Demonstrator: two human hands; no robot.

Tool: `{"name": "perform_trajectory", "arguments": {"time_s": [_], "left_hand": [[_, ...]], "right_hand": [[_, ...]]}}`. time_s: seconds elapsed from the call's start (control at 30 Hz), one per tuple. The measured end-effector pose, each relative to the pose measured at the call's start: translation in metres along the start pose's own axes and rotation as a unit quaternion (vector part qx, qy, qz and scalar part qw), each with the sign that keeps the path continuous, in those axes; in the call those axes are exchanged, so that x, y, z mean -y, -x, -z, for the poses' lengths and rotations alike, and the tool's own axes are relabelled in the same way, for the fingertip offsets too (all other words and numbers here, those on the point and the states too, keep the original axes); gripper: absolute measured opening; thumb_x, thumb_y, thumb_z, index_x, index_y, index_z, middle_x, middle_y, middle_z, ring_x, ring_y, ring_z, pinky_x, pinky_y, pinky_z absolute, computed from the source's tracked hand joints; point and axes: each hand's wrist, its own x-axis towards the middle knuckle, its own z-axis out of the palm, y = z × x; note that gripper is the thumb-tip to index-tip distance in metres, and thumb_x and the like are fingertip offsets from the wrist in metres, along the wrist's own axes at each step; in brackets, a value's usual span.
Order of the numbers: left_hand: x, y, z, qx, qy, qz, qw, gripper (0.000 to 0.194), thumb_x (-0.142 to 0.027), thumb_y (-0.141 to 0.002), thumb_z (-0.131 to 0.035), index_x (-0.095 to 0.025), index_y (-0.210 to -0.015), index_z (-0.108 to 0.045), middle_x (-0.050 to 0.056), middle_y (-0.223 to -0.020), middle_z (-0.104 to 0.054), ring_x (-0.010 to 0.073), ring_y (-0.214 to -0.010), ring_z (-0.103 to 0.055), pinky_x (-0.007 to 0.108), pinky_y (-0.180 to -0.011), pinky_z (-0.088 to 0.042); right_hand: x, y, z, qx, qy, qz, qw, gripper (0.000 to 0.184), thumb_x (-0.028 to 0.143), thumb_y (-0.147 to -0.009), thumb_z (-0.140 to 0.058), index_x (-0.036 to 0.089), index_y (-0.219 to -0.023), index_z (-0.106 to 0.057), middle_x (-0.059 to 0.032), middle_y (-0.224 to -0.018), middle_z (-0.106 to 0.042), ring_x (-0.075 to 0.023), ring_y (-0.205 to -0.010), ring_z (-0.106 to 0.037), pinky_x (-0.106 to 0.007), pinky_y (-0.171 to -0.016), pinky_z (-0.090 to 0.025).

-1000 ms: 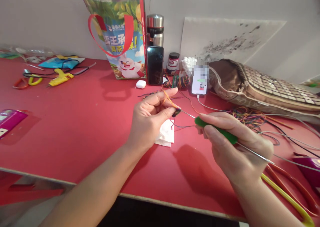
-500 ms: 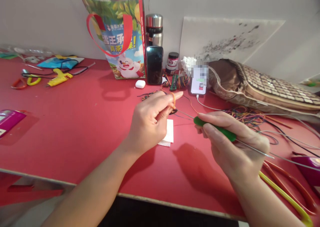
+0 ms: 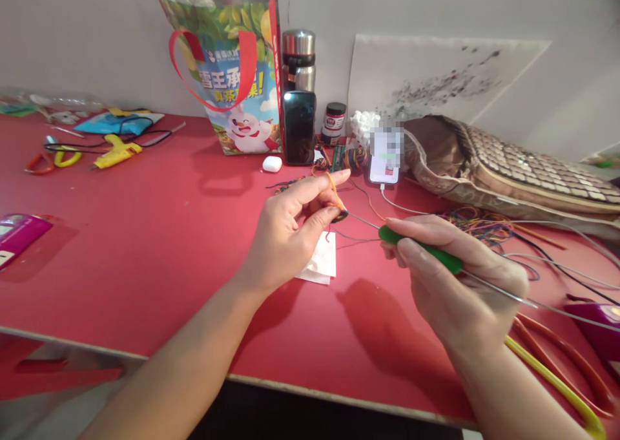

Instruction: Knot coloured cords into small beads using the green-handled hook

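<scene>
My left hand [image 3: 290, 223] pinches a small dark piece of crochet work [image 3: 341, 216] between thumb and fingers. Orange yarn [image 3: 334, 189] loops over its raised index finger. My right hand [image 3: 465, 275] is closed around the green grip of a crochet hook [image 3: 423, 249], whose thin metal shaft reaches left to the dark piece. The far metal end of the hook sticks out past the right palm. Whether the hook's tip is inside a stitch cannot be made out. Under the left hand, white folded paper [image 3: 323, 259] lies on the red table [image 3: 165, 265].
Behind the hands stand a dark phone [image 3: 299, 128], a lit phone [image 3: 385, 159], a printed bag [image 3: 242, 72] and a steel flask [image 3: 299, 59]. Tangled yarn [image 3: 477, 225] and cables lie right, with scissors [image 3: 557, 362] by my right forearm. A yellow glue gun [image 3: 116, 151] lies far left.
The left index finger has lifted and the orange yarn is stretched longer below it. The dark piece shows more beyond the thumb. My right hand with the crochet hook has shifted slightly right.
</scene>
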Motion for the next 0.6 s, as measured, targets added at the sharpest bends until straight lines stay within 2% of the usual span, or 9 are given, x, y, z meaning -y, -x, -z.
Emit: {"name": "perform_trajectory", "arguments": {"time_s": [0.07,0.13,0.27,0.33,0.4,0.47,0.53,0.6], "left_hand": [[-0.003,-0.002,0.0,0.01,0.024,0.032,0.999,0.009,-0.02,-0.093,-0.075,-0.022,-0.084,-0.077,0.007,-0.095,-0.08,0.0252,-0.109,-0.074,0.036,-0.092,-0.06],[-0.004,-0.003,0.001,0.013,0.022,0.036,0.999,0.01,-0.018,-0.091,-0.075,-0.023,-0.081,-0.074,0.007,-0.095,-0.08,0.0275,-0.119,-0.072,0.037,-0.097,-0.058],[-0.004,-0.003,0.003,0.017,-0.017,0.021,0.999,0.014,-0.011,-0.09,-0.069,-0.022,-0.087,-0.075,0.005,-0.09,-0.077,0.0241,-0.105,-0.074,0.037,-0.094,-0.059],[-0.003,-0.002,0.004,0.017,-0.043,-0.002,0.999,0.016,-0.009,-0.09,-0.067,-0.022,-0.084,-0.074,0.005,-0.088,-0.075,0.0251,-0.107,-0.074,0.039,-0.097,-0.059],[-0.001,-0.001,0.005,0.012,-0.079,-0.035,0.996,0.019,-0.007,-0.091,-0.066,-0.023,-0.086,-0.075,0.004,-0.087,-0.074,0.0251,-0.108,-0.074,0.04,-0.099,-0.059],[0.003,0.0,0.005,0.008,-0.133,-0.089,0.987,0.024,-0.006,-0.093,-0.063,-0.023,-0.1,-0.079,0.003,-0.087,-0.072,0.0218,-0.096,-0.073,0.037,-0.093,-0.061],[0.008,0.0,0.006,0.008,-0.203,-0.186,0.961,0.038,-0.005,-0.097,-0.056,-0.02,-0.125,-0.077,0.005,-0.09,-0.072,0.0191,-0.086,-0.07,0.033,-0.083,-0.06],[0.012,0.0,0.006,0.015,-0.291,-0.255,0.922,0.045,-0.004,-0.102,-0.046,-0.016,-0.137,-0.072,0.008,-0.095,-0.073,0.0204,-0.089,-0.068,0.035,-0.084,-0.059]], "right_hand": [[0.001,-0.001,0.001,0.0,0.0,-0.001,1.0,0.027,0.012,-0.094,-0.076,0.031,-0.109,-0.089,-0.0042,-0.095,-0.081,-0.0183,-0.077,-0.072,-0.034,-0.065,-0.057],[0.001,-0.001,0.001,0.001,0.003,-0.002,1.0,0.028,0.011,-0.093,-0.077,0.03,-0.109,-0.089,-0.0037,-0.093,-0.08,-0.0183,-0.077,-0.072,-0.034,-0.066,-0.057],[0.002,-0.001,0.002,0.006,0.014,-0.002,1.0,0.027,0.011,-0.094,-0.077,0.03,-0.109,-0.089,-0.0037,-0.092,-0.08,-0.0186,-0.077,-0.074,-0.034,-0.067,-0.059],[0.001,-0.001,0.002,0.007,0.024,-0.002,1.0,0.025,0.012,-0.094,-0.077,0.029,-0.109,-0.089,-0.0043,-0.092,-0.081,-0.0196,-0.078,-0.074,-0.036,-0.068,-0.06],[0.001,0.0,0.002,0.007,0.034,-0.002,0.999,0.024,0.014,-0.094,-0.077,0.029,-0.108,-0.089,-0.0045,-0.092,-0.081,-0.0203,-0.078,-0.075,-0.036,-0.068,-0.061],[0.001,0.0,0.001,0.009,0.038,-0.004,0.999,0.024,0.014,-0.094,-0.078,0.03,-0.108,-0.089,-0.0041,-0.093,-0.082,-0.0197,-0.077,-0.075,-0.035,-0.068,-0.06],[0.002,0.0,0.0,0.013,0.037,-0.007,0.999,0.025,0.013,-0.094,-0.078,0.031,-0.107,-0.089,-0.0037,-0.093,-0.083,-0.0192,-0.077,-0.075,-0.035,-0.068,-0.061],[0.003,-0.001,0.0,0.016,0.042,-0.015,0.999,0.024,0.013,-0.093,-0.078,0.03,-0.106,-0.089,-0.0039,-0.093,-0.083,-0.0196,-0.077,-0.076,-0.035,-0.069,-0.063]]}}
